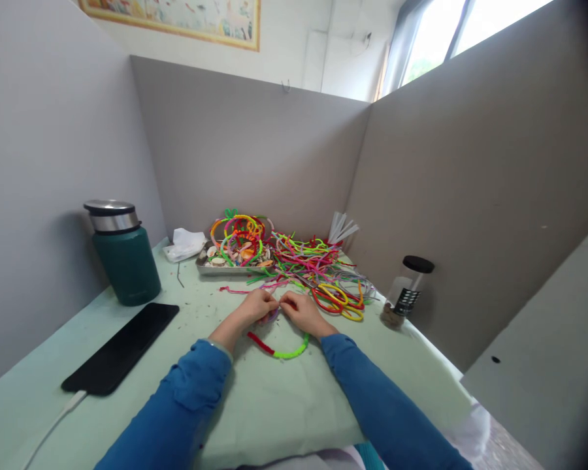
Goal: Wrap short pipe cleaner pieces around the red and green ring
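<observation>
A curved headband (285, 355) wrapped in red and bright green pipe cleaner lies low over the table in front of me, its red end free on the left. The green side runs up beneath my right hand (302, 312), whose fingers are pinched together. My left hand (255, 307) is closed too, its fingertips almost meeting the right ones. A purple fuzzy stretch (273, 315) shows just under the left fingers. What exactly lies between the fingertips is too small to make out. Just right of my hands rest scissors (340, 297) with red and yellow handles.
Behind my hands, a metal tray (213, 269) holds finished-looking colourful hoops and shells, beside a heap of pipe cleaners (308, 258). A green bottle (127, 261), a black phone (122, 349) on a cable and tissues (186, 243) stand left. A black-lidded jar (406, 292) is right. Grey partitions (255, 143) enclose the table.
</observation>
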Available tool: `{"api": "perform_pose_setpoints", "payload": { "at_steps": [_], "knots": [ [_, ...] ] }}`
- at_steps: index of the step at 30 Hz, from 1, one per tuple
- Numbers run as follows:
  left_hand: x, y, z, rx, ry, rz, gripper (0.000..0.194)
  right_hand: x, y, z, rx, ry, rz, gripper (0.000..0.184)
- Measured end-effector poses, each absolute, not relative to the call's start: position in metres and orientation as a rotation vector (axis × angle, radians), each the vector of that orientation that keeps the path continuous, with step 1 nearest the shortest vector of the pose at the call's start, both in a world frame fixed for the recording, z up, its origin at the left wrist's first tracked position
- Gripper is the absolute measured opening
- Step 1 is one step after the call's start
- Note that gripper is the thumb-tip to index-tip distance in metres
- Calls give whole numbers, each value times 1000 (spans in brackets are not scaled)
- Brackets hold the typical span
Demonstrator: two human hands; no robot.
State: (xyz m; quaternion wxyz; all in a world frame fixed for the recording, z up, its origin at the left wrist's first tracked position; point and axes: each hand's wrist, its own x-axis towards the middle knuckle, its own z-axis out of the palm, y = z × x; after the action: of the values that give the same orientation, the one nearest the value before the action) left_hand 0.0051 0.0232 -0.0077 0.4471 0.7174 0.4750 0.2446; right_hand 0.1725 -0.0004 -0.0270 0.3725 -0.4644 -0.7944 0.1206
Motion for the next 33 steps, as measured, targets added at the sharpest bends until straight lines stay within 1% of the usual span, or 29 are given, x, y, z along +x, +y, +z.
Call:
{"api": "perform_pose_setpoints", "payload": {
  "at_steps": [6,12,23,33],
  "knots": [
    [4,24,-8,1846,1175,574,19,172,-1,-26,-1201,-2029,308,9],
    [6,25,-9,1963,1292,556,8,172,0,-27,-1212,-2032,292,9],
    [5,23,-8,2028,1330,543,14,173,2,-29,-1208,-2036,294,9],
    [5,24,-9,2105,1314,608,9,172,-1,-27,-1218,-2027,313,9]
  ]
}}
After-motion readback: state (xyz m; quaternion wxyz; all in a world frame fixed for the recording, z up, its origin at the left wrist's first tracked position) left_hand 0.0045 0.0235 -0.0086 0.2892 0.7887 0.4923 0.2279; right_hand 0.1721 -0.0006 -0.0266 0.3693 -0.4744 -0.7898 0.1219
